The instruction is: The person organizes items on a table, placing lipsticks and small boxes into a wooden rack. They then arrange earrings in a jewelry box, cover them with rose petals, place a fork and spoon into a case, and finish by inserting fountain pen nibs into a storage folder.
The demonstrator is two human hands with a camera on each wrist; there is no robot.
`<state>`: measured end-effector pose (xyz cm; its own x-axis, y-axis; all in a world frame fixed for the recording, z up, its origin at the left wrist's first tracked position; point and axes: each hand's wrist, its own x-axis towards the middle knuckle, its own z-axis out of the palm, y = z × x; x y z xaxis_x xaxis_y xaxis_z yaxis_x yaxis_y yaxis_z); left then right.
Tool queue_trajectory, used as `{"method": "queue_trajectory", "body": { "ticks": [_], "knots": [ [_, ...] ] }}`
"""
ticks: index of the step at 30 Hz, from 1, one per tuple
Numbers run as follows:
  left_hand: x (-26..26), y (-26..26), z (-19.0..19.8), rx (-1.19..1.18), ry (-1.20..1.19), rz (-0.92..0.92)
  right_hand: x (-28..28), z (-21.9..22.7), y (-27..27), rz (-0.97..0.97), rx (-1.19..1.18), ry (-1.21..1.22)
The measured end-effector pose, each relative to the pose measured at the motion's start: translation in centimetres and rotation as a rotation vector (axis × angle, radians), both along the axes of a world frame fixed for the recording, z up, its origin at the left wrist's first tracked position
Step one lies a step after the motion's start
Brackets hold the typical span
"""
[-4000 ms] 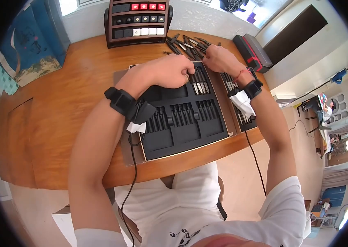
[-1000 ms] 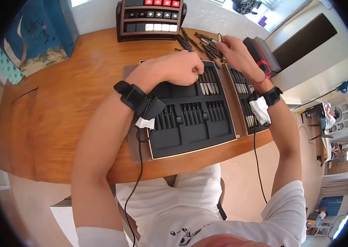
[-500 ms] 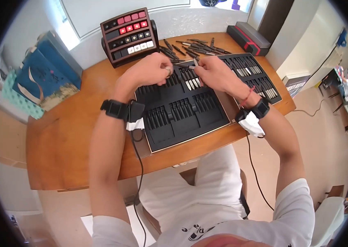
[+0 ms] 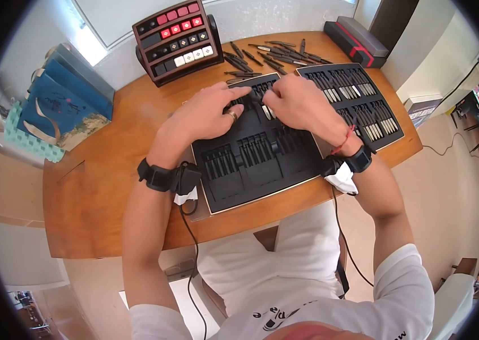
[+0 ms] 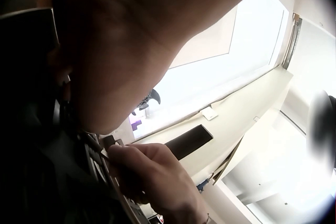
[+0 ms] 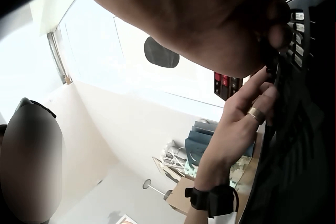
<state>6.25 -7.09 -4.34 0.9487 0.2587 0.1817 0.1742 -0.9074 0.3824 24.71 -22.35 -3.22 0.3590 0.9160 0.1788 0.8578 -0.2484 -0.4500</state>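
Note:
In the head view, a black compartment tray (image 4: 223,191) holds rows of slim dark tools, some with silver tips (image 4: 267,111). My left hand (image 4: 208,113) lies over its upper left part, index finger stretched toward the upper middle slots; the left hand shows also in the right wrist view (image 6: 233,129), with a ring. My right hand (image 4: 299,103) is curled over the upper right slots. In the left wrist view the right hand (image 5: 157,176) pinches a slim dark tool (image 5: 98,147) between thumb and index finger, low at the tray. Its lower end is hidden.
Beyond the tray lies a loose pile of dark tools (image 4: 285,54). A second filled tray (image 4: 399,136) stands at the right, a dark case (image 4: 353,42) behind it. A rack of small blocks (image 4: 180,42) stands at the back, and a blue bag (image 4: 67,102) at the left.
The right hand has come from the loose pile to the tray with a slim tool. The left hand has moved lower over the slots, its index finger now stretched. The head view has shifted.

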Motion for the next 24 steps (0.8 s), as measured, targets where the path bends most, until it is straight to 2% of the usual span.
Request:
{"method": "queue_trajectory", "body": {
  "ticks": [1, 5, 8, 12, 15, 18, 24],
  "knots": [
    [-0.1, -0.1, 0.2, -0.001, 0.009, 0.002, 0.0, 0.0, 0.0, -0.024, 0.052, 0.053],
    [-0.1, 0.7, -0.4, -0.034, 0.004, 0.001, 0.0, -0.3, 0.2, -0.055, 0.071, 0.019],
    [0.0, 1.1, -1.5, 0.083, -0.098, -0.075, -0.2, -2.2, 0.2, 0.031, 0.275, -0.173],
    [-0.1, 0.9, -1.3, 0.095, -0.048, -0.054, 0.0, -1.7, 0.0, -0.004, 0.231, -0.194],
    [-0.1, 0.6, -1.2, 0.135, -0.007, -0.033, 0.3, -1.8, 0.0, 0.004, 0.283, -0.196],
    [0.0, 0.9, -1.9, 0.138, -0.046, -0.028, 0.2, -2.3, 0.1, 0.041, 0.263, -0.187],
    [-0.1, 1.4, -2.0, 0.117, -0.023, -0.038, -1.1, -1.4, -0.2, 0.052, 0.12, 0.062]
  ]
}}
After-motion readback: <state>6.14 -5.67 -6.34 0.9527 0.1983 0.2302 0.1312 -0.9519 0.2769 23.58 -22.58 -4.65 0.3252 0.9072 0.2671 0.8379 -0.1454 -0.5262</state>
